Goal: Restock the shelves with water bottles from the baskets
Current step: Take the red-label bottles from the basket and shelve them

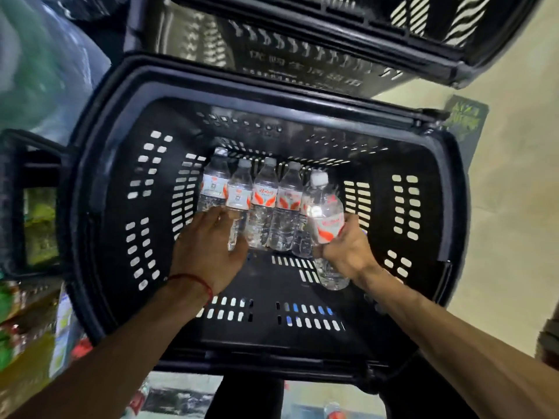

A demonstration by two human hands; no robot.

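Nearest, two bare forearms reach down into a black slotted basket that stands on the floor. A red thread circles the left wrist.

The left grip lies over the lower ends of the two leftmost bottles, fingers bent across them. Whether it has closed round one I cannot tell.

The right grip is curled round a held bottle, pinching it at the red-and-white label. This bottle is lifted above the others and tilted, and its clear base shows below the fist.

Past the hands, a row of water bottles lies side by side on the basket floor, caps towards the far wall. Four show plainly; a fifth is partly hidden behind the held one.

Beyond the far rim stands a second black basket with pale lettering on its wall. A pale floor shows to the right. At the left edge are blurred shelf goods.
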